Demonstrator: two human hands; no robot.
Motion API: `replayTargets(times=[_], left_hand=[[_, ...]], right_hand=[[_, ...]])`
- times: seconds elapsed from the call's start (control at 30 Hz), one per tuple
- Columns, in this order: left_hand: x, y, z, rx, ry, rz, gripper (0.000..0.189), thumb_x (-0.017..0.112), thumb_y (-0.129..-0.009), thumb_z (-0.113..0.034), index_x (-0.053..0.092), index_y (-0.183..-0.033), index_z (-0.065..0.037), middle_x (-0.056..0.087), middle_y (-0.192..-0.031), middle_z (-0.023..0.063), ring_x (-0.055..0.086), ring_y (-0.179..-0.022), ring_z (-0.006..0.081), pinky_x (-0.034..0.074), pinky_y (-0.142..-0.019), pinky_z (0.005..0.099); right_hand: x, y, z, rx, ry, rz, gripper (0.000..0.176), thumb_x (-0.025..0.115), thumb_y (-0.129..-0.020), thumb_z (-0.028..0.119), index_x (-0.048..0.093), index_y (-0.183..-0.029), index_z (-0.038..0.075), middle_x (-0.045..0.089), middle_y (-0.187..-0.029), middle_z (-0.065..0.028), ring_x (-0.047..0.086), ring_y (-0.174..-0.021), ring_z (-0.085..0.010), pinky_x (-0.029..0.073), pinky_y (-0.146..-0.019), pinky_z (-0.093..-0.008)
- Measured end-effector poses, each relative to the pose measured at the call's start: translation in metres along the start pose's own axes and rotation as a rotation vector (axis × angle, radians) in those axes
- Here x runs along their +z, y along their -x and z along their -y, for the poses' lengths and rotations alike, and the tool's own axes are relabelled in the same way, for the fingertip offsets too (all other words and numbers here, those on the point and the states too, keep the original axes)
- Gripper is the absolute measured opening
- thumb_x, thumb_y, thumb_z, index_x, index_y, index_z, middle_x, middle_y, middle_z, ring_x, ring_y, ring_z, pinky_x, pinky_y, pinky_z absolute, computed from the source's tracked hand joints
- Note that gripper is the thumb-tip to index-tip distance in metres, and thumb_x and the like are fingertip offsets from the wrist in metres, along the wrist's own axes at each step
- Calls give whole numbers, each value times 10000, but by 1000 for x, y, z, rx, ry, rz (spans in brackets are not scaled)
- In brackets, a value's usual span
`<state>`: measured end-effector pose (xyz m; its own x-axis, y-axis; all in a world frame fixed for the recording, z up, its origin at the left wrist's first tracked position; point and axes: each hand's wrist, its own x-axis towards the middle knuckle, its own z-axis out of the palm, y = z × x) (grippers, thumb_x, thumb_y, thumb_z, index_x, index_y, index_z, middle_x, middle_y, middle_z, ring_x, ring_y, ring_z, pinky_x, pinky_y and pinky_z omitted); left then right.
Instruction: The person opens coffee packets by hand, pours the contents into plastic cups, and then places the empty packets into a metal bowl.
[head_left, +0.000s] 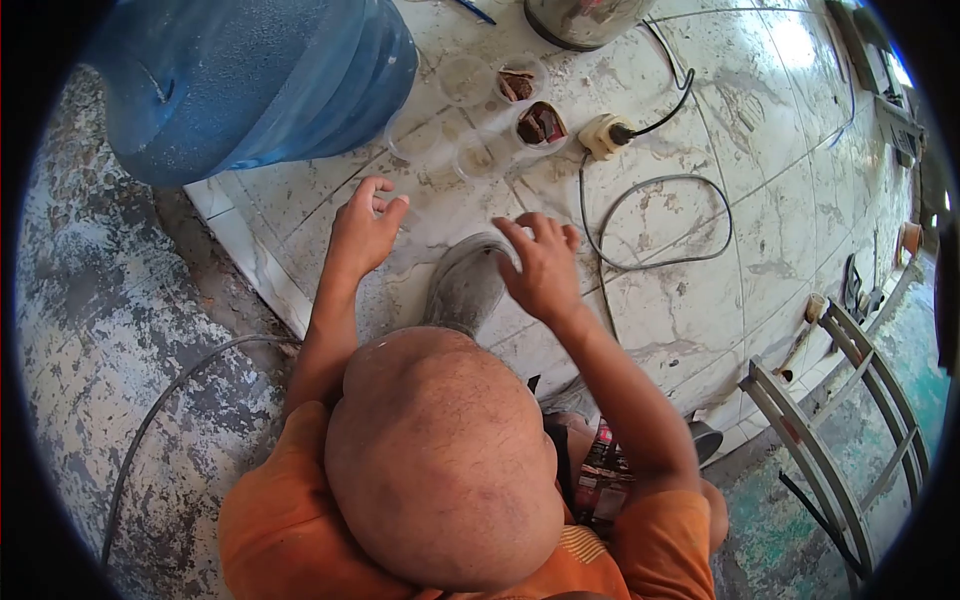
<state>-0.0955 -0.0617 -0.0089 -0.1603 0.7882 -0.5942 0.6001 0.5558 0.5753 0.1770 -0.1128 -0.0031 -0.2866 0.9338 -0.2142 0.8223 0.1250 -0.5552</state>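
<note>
My left hand (366,228) hovers over the tiled surface, fingers bent and the thumb apart from them, nothing visible in it. Close beside the toe of a grey shoe (465,285), my right hand (545,265) has its fingers spread and holds nothing I can see. Beyond both hands stand several clear plastic cups (482,157). One cup holds brown pieces (517,85), and another holds dark reddish-brown pieces (540,124). Up and left of my left hand is a large blue water jug (270,90). My bent knee (445,460) hides part of the surface below.
A cream power socket (603,137) with a black plug lies right of the cups, and a grey cable (728,215) loops nearby. A clear container (585,25) and a blue pen (478,12) are at the far edge. A metal frame (850,400) stands at right.
</note>
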Motion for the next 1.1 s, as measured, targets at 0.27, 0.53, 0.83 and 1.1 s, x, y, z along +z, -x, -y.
replayTargets(times=[0.27, 0.53, 0.83, 1.1], left_hand=[[20, -5, -5, 245, 37, -78, 300, 686, -1016, -298, 658, -984, -1, 692, -820, 93, 656, -690, 178, 520, -675, 340], [33, -3, -12, 202, 251, -148, 263, 700, -997, -243, 652, -932, 8, 685, -761, 129, 666, -591, 212, 512, -607, 366], [-18, 30, -55, 357, -284, -280, 270, 731, -954, -328, 677, -987, -65, 716, -838, 134, 694, -751, 296, 531, -719, 403], [-52, 117, -250, 954, -371, 594, 431, 789, -894, -303, 677, -1226, -52, 729, -955, 142, 698, -783, 286, 564, -758, 388]], right_hand=[[-103, 59, -48, 53, 130, 69, 475, 743, -868, 205, 648, -1332, 173, 619, -1210, -98, 593, -1145, -295, 348, -1074, -499], [-189, 168, -14, 429, 283, 541, 526, 770, -875, 371, 654, -1318, 113, 698, -1084, -175, 672, -1050, -328, 471, -959, -460], [-212, 255, 66, 869, 261, 624, 632, 682, -869, 636, 737, -1065, 37, 732, -1066, -173, 669, -1116, -329, 364, -1146, -536], [-156, 275, 63, 663, -208, 216, 313, 612, -955, 351, 665, -1151, 113, 743, -971, -222, 710, -948, -437, 567, -793, -509]])
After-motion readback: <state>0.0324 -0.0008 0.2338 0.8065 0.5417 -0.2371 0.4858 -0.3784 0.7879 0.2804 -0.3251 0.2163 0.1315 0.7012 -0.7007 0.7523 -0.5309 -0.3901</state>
